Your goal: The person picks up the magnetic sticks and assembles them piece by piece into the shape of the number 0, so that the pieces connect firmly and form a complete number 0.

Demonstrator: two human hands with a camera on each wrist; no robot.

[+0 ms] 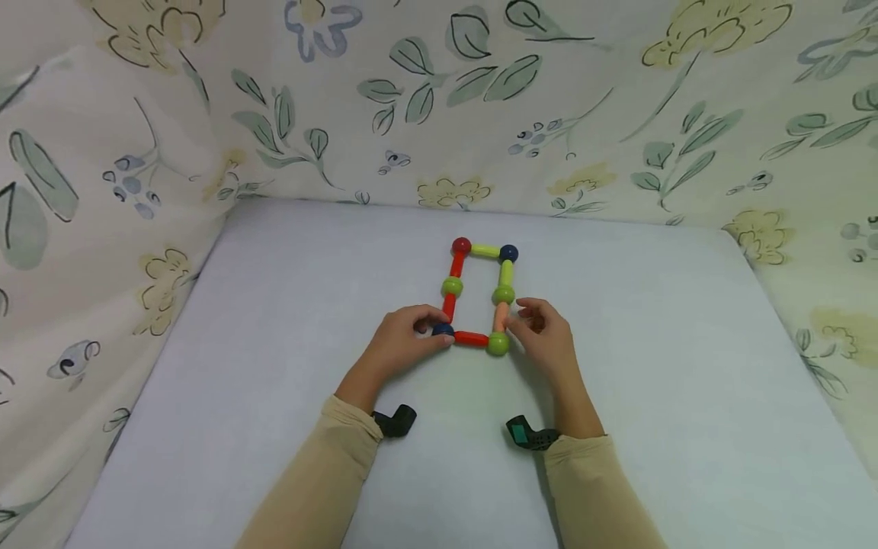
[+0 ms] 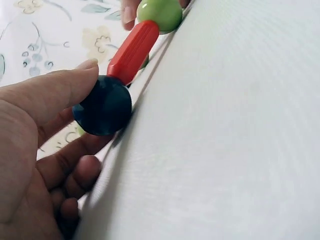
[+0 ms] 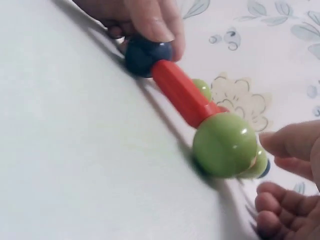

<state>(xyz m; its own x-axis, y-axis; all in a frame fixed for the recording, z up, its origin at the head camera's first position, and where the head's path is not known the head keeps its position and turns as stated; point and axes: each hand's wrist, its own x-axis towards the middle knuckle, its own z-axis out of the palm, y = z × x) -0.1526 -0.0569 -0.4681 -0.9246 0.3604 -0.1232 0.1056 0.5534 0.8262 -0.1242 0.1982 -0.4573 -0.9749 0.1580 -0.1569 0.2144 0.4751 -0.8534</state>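
Note:
A closed frame of magnetic rods and balls lies on the white table. My left hand (image 1: 405,335) pinches the dark blue ball (image 2: 104,106) at its near left corner between thumb and fingers. From that ball a red rod (image 3: 181,92) runs to a green ball (image 3: 225,145) at the near right corner. Beside the orange rod (image 1: 501,316) on the right side is my right hand (image 1: 549,335), its thumb tip right at the rod and its index finger spread away from it. In the right wrist view the green balls largely hide the orange rod.
The frame's far end has a red ball (image 1: 462,245), a yellow-green rod (image 1: 485,251) and a dark blue ball (image 1: 508,252). Green balls sit midway along both long sides. Floral cloth (image 1: 439,152) rises behind the table (image 1: 652,366). Black bands circle both wrists.

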